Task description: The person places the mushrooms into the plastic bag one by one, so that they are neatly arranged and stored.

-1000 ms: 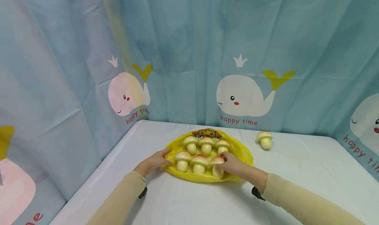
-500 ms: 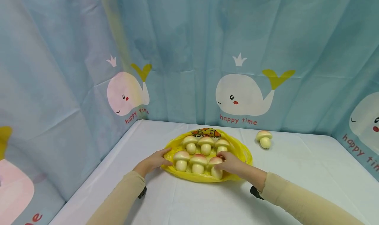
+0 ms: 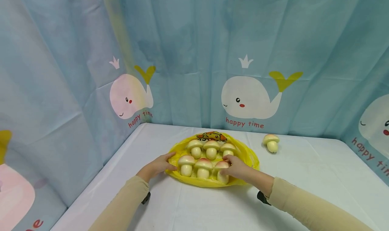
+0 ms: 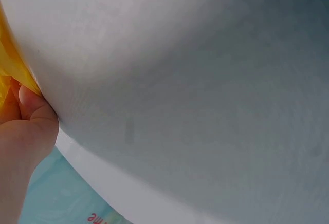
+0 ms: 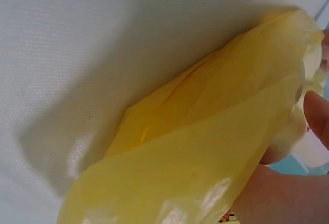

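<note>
A yellow plastic bag (image 3: 194, 182) lies spread on the table with its mouth wide, holding several mushrooms (image 3: 186, 165) with pinkish caps and pale stems, in two rows of three. My left hand (image 3: 158, 165) pinches the bag's left edge; in the left wrist view, thumb and fingers of that hand (image 4: 31, 131) meet at the yellow plastic (image 4: 15, 64). At the front right, my right hand (image 3: 238, 168) grips a mushroom (image 3: 223, 177) between thumb and fingers. The bag's side (image 5: 195, 142) covers part of that hand (image 5: 280, 193) in the right wrist view.
One more mushroom (image 3: 271, 144) lies outside the bag, toward the back right of the white-covered table (image 3: 304, 170). Blue curtains (image 3: 188, 55) with whale prints stand along the table's back and left sides.
The view shifted slightly about half a second ago. Both hands, the bag and the mushrooms otherwise keep their places.
</note>
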`<state>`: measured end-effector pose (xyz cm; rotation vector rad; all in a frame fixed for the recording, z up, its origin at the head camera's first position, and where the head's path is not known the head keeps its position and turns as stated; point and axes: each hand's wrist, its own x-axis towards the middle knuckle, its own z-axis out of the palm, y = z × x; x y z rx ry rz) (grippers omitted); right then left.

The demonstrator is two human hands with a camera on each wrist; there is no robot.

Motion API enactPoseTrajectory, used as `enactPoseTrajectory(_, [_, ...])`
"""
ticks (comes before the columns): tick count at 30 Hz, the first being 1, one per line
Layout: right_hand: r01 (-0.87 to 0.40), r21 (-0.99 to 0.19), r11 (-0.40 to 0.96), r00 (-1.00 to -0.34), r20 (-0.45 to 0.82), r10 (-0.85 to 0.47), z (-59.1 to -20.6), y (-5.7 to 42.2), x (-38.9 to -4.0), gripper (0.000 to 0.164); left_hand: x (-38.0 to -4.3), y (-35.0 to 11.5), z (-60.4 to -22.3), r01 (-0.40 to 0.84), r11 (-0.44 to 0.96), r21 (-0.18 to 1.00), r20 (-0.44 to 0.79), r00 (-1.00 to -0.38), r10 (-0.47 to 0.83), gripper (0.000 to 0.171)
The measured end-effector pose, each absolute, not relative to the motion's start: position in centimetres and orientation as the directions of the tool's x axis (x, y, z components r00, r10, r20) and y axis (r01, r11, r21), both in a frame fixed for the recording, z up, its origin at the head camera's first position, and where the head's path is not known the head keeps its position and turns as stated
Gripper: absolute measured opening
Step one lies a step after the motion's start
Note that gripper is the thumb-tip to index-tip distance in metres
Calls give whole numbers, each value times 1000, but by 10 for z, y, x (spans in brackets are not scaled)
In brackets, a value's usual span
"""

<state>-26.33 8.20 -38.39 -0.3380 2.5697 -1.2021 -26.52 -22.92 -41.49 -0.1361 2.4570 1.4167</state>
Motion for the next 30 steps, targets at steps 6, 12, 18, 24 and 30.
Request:
enactPoseTrajectory(6, [-100,-766,635,-933,-149,-327,-384,83,-264,59,-266,-230,-416,-227,502,835,-304,-949,77,80])
enactPoseTrajectory(12, [-109,-761,640,-931,-147,-334,-383,83,-264,54,-266,-230,-411,-213,515,830,-303,-948,97,82])
enactPoseTrajectory(18, [-116,-767,631,-930,-139,-340,-383,82,-265,52,-267,-230,-412,-225,505,833,-305,-949,81,81])
enactPoseTrajectory(24, [-120,-751,649,-931,-142,-336,-384,81,-264,55,-266,-229,-414,-228,524,821,-309,-948,70,79])
enactPoseTrajectory(30, [-108,-765,635,-931,-147,-335,-383,82,-264,57,-266,-230,-417,-220,525,822,-299,-952,69,79])
